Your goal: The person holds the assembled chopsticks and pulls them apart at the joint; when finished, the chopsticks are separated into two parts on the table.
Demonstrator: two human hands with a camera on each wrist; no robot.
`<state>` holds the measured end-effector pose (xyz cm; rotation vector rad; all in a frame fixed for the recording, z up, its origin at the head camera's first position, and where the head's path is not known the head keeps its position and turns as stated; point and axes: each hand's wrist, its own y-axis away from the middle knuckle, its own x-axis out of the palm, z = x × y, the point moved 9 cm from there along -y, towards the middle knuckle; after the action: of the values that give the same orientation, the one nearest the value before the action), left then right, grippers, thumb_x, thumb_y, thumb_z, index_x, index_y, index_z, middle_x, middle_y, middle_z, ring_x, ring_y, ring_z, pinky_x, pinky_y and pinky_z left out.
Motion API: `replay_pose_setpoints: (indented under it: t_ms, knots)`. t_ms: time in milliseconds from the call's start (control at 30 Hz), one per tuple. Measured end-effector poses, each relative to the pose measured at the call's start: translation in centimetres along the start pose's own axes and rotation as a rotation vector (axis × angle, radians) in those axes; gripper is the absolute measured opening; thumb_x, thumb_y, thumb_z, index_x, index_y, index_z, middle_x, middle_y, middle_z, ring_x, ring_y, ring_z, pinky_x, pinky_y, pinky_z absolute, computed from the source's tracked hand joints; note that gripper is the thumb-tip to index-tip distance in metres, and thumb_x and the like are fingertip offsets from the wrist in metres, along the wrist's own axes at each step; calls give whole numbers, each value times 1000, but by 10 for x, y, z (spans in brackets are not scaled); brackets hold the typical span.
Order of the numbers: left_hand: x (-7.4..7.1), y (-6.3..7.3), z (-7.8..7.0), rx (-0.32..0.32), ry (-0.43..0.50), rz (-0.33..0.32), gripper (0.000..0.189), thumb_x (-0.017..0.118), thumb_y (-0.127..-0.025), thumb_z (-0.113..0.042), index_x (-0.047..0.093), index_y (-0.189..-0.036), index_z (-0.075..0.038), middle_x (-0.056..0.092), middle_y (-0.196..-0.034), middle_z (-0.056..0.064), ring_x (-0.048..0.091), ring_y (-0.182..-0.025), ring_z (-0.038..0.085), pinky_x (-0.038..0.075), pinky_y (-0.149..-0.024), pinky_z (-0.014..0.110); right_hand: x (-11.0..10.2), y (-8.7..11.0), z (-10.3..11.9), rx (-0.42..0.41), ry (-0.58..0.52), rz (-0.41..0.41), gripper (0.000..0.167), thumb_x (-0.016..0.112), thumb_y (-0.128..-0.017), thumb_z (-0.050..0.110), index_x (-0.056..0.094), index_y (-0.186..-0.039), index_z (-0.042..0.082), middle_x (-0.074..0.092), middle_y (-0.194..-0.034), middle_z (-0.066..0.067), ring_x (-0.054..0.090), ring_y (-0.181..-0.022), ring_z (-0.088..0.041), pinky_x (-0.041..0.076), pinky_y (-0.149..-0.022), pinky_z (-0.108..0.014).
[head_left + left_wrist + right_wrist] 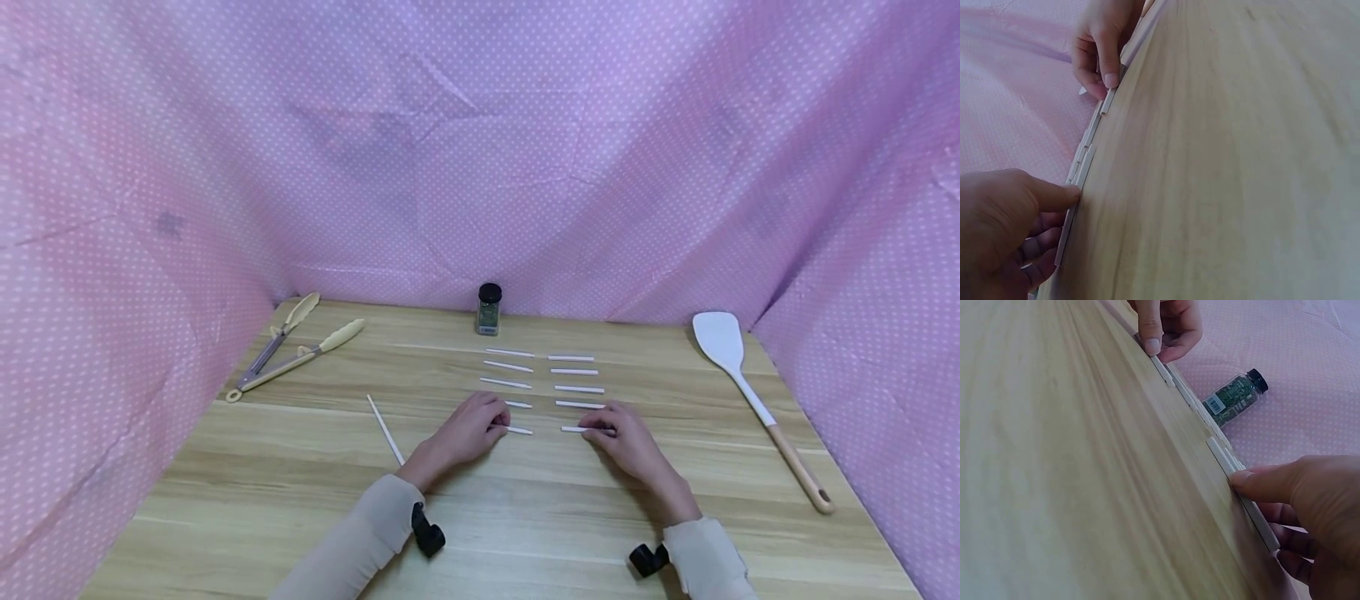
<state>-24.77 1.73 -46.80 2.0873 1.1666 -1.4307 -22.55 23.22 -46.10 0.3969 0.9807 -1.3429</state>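
Observation:
Short white sticks lie in two columns on the table, several in each, roughly parallel and crosswise to me. My left hand (468,429) pinches the nearest stick of the left column (520,431) between thumb and fingers, down at the tabletop. On the other side, my right hand (632,443) holds the nearest stick of the right column (572,429) the same way. In the right wrist view this stick (1252,512) runs under the thumb, fingers behind it. One more white stick (384,427) lies slanted at the left, partly hidden by my left wrist.
A black-capped spice jar (489,310) stands behind the columns. Spread tongs (285,354) lie at the back left. A white spatula (750,392) with a wooden handle lies along the right. Pink dotted cloth (480,167) hangs around the wooden table (262,492).

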Motion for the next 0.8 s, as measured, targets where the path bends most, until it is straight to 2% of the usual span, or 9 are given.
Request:
replay_pose_setpoints:
  t_ms: [233,433,500,667,800]
  knots:
    - [-6,4,11,-5,17,-60,19,66,-89,-33,63,-102,-19,54,-96,-8,48,-90,8,45,-81,26,-4,-1,-1,68,-12,-2,10,72,-85,14,72,-95,17,64,-92,4,55,-82,-10,47,-72,-27]
    - [-27,10,21,7,95,-99,21,66,-89,-33,63,-104,-19,56,-103,-8,50,-100,10,45,-91,31,-9,-7,13,19,-42,-42,14,72,-85,11,71,-98,10,65,-93,0,62,-89,-17,53,-79,-31]
    - [-34,13,28,-3,118,-94,21,65,-90,-32,63,-106,-19,56,-106,-8,51,-105,11,44,-95,33,-9,-9,18,3,-70,-44,14,71,-85,9,70,-99,8,65,-93,-1,63,-89,-18,55,-78,-30]
    - [-54,21,47,-28,167,-94,16,63,-90,-21,63,-106,-16,58,-109,-6,52,-108,14,44,-97,37,-2,-15,34,-28,-90,-39,16,72,-84,8,70,-100,7,65,-93,-1,62,-89,-16,55,-78,-29]
    - [-67,28,65,-11,177,-113,24,61,-84,-5,62,-105,-15,60,-108,-4,54,-106,17,46,-95,39,8,-18,50,-54,-104,-25,18,71,-84,7,69,-103,6,66,-97,-2,61,-91,-16,54,-80,-32]
